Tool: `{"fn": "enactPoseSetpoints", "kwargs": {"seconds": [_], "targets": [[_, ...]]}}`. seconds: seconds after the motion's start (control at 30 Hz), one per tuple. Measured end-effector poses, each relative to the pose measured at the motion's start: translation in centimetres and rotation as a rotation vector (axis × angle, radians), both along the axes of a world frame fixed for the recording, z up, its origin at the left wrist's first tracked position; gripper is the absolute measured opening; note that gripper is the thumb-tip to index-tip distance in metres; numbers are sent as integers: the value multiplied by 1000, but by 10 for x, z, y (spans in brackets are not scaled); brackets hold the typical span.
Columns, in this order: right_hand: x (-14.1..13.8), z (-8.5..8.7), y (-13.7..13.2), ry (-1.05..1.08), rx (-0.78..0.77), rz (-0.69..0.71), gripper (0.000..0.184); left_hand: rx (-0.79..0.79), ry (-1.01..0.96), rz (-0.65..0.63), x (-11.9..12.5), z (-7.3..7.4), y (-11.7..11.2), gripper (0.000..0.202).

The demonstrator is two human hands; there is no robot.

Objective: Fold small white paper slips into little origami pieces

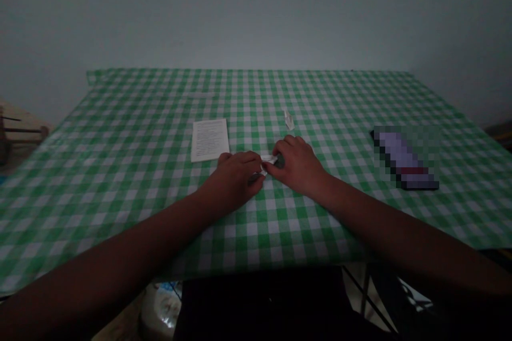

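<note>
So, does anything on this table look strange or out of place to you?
One thing: the dark flat object at the right of the green checked tablecloth is covered by coarse pixels, so its kind cannot be told. Nothing else stands out.

My left hand (236,178) and right hand (298,165) meet near the middle of the table, fingers curled, with a small folded piece of white paper (269,160) pinched between them. Just ahead of my right hand lies another folded white paper scrap (288,120), narrow and pointed. Just past my left knuckles, a printed sheet (210,140) lies flat on the green-and-white gingham tablecloth (160,117). Well off to my right sits a dark rectangular object (404,160) — pixelated, too blurred to identify.
</note>
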State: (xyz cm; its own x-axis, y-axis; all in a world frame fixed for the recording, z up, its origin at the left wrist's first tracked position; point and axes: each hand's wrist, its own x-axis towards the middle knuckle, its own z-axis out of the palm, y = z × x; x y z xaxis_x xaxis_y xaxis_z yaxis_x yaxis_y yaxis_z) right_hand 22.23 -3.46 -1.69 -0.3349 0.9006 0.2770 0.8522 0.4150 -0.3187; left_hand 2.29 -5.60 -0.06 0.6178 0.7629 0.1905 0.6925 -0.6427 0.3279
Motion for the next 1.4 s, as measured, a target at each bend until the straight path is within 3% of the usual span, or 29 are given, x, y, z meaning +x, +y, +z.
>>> {"fn": "enactPoseSetpoints", "kwargs": {"seconds": [0.2,0.27,0.37,0.47,0.67,1.0,1.4], "targets": [[6,11,-7,71,15,30,21,-6,160,-18,3,13,-2,16],[10,22,-16,29,27,145,22,-12,168,-20,3,14,-1,17],[11,38,-32,-121,-85,373,27,-14,149,-25,0,12,1,17],[10,45,-42,-247,-126,414,29,-11,147,-20,-2,8,3,14],[7,45,-43,-369,-122,309,39,-7,139,11,-2,8,4,13],[7,44,-40,-443,-198,269,44,-4,144,7,-2,8,5,16],[7,45,-35,-541,-189,24,45,-30,116,18,-1,6,4,13]]}}
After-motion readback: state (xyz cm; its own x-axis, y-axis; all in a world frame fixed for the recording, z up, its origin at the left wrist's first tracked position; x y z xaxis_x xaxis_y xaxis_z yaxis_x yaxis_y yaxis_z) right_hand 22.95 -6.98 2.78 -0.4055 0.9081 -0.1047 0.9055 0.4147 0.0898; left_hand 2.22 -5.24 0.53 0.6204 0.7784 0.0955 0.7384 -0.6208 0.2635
